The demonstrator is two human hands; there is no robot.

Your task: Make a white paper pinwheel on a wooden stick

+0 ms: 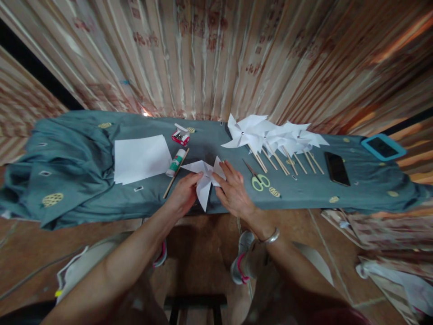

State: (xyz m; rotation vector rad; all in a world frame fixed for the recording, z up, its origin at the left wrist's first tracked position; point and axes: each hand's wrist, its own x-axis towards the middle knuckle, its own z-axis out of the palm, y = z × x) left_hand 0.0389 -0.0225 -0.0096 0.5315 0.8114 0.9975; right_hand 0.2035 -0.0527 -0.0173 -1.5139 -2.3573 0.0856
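Observation:
A white paper pinwheel (pixel 204 187) with several pointed blades lies at the front middle of the cloth-covered table. My left hand (pixel 185 192) pinches its left side between thumb and fingers. On the right side, my right hand (pixel 233 187) rests with fingers spread over a blade, the fingertips touching the paper. No stick shows on this pinwheel. Just left of it lie a loose wooden stick (pixel 176 174) and a green-and-white glue stick (pixel 176 162). Scissors with light green handles (pixel 260 181) lie to the right of my right hand.
A stack of white paper (pixel 142 158) lies at left, near an open red-and-white box (pixel 181 134) of small metal pieces. Finished pinwheels on sticks (pixel 270 135) overlap at back right. Farther right are a dark phone (pixel 337 168) and a blue-framed tablet (pixel 384 147). A curtain (pixel 203 58) hangs behind.

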